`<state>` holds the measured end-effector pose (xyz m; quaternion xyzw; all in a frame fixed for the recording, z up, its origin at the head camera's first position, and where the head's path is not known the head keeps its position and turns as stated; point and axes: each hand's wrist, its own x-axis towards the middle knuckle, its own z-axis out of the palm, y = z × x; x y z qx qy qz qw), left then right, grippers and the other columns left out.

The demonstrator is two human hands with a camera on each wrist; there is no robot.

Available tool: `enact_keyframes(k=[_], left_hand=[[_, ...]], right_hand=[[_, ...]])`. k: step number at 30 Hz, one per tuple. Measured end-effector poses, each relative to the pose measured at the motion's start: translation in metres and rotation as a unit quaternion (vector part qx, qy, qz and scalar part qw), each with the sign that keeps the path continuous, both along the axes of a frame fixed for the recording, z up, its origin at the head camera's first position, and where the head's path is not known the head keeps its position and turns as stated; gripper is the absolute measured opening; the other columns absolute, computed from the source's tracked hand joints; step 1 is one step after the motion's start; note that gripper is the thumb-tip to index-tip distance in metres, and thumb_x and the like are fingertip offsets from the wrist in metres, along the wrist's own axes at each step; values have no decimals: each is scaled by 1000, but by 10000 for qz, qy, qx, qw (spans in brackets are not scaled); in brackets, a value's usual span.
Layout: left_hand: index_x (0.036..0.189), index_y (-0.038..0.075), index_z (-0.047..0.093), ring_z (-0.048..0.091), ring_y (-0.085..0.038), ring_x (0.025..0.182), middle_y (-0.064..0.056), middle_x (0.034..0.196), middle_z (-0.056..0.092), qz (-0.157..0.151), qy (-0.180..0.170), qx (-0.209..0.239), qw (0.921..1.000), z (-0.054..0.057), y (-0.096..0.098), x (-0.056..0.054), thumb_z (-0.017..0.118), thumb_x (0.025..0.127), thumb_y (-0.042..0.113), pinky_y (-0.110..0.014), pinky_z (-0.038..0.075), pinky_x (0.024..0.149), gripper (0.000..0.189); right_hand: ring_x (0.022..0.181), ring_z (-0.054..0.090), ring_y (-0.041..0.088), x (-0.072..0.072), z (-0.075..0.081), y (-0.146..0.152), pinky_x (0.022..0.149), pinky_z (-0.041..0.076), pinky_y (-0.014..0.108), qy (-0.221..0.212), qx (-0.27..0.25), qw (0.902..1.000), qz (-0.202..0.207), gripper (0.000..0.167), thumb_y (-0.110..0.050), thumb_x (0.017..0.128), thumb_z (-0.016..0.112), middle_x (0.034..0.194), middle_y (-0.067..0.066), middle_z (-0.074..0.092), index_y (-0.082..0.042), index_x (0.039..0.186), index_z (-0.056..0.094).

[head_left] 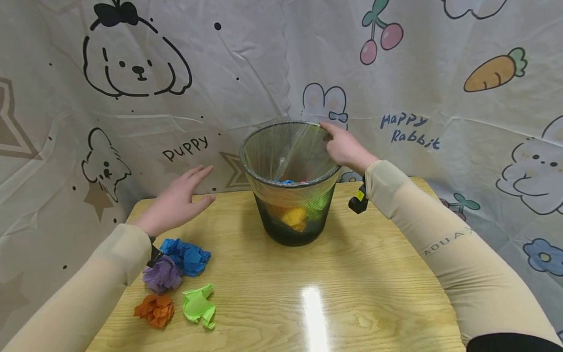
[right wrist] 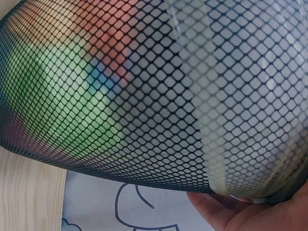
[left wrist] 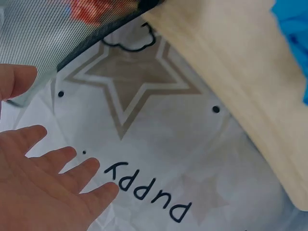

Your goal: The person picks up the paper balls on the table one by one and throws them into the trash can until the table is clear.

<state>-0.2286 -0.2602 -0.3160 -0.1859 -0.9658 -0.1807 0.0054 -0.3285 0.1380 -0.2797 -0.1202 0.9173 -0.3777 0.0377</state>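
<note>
A black mesh wastebasket [head_left: 292, 238] with a clear plastic liner [head_left: 268, 151] stands upright on the table. Crumpled paper shows inside it, with yellow [head_left: 293, 217], green and blue pieces. My right hand [head_left: 345, 146] grips the rim at its right far side; the right wrist view shows the fingers [right wrist: 216, 209] at the liner's folded edge. To the left of the basket, my left hand [head_left: 178, 200] hovers with fingers spread and nothing in it. Below that hand lie crumpled papers: blue [head_left: 189, 256], purple [head_left: 162, 275], orange [head_left: 155, 310] and light green [head_left: 199, 305].
The wooden table [head_left: 352, 293] has its far edge just behind the basket. A printed cloth [head_left: 255, 58] with puppy and rabbit drawings hangs behind and around the table.
</note>
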Motion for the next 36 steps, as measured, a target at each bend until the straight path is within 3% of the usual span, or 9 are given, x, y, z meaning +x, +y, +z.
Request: enact_keyframes(k=[12,18,24,28,32,36], left_hand=[[164,18,27,33,-46,145,-16,166,25,-467,-2,-245,9986,-36,0,47,59,101,53,-66,31,111,79],[162,23,34,39,-40,143,-13,163,34,-658,-341,-335,9967,-52,3,76,59,100,55,-61,38,109,75],[160,27,39,47,-34,138,-9,160,40,-712,-790,-611,9924,-76,5,98,66,94,59,-54,45,105,78],[159,28,40,45,-36,140,-11,159,41,-704,-1201,-651,9881,-86,6,109,70,90,61,-57,43,107,83],[159,25,42,46,-41,138,-16,159,40,-683,-1615,-605,9826,-92,5,117,78,84,58,-60,43,105,89],[157,18,45,48,-48,133,-23,156,42,-758,-1693,-598,9808,-99,2,125,85,78,54,-65,43,101,95]], right_hand=[[155,12,27,1,-1,0,123,17,43,-12,-23,10000,22,73,4,98,31,170,8,15,-15,166,16],[155,12,27,1,0,0,122,20,43,-25,14,10000,18,72,4,98,31,170,8,14,-15,166,16],[155,12,27,2,2,0,123,17,42,-14,5,10000,15,72,4,98,31,170,9,15,-14,166,16],[155,12,27,2,1,0,121,23,43,-33,-8,10000,11,72,3,99,31,170,9,15,-15,166,16],[155,12,27,2,1,0,123,19,43,-35,2,10000,17,71,3,99,31,170,9,15,-15,166,16],[155,12,27,2,1,1,123,16,43,-11,30,10000,39,71,3,99,30,170,9,15,-14,166,16]])
